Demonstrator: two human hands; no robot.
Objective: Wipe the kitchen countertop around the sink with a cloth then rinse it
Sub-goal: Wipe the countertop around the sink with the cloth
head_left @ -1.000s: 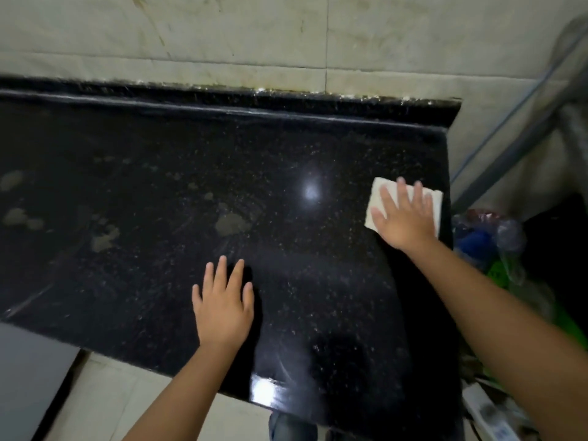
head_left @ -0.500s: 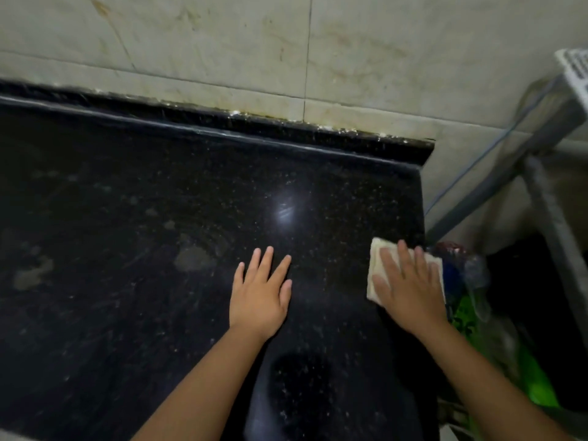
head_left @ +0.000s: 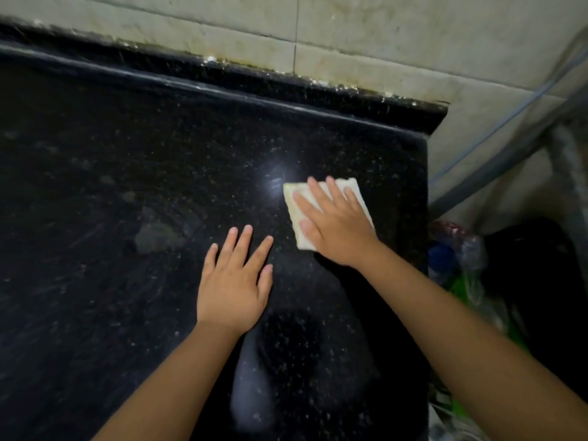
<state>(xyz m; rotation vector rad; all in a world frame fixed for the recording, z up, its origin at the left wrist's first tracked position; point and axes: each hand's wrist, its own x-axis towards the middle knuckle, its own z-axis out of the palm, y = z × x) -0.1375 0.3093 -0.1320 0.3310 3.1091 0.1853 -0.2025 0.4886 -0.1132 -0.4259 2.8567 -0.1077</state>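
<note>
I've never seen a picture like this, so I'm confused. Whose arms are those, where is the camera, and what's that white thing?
The camera sits on a person's head and looks down, so you see their own two arms. The right hand lies flat, fingers straight, pressing a folded white cloth on the black speckled countertop to wipe it. The left hand rests flat on the counter and holds nothing. A pale smudge lies left of the hands. Behind is a tiled wall.
</note>
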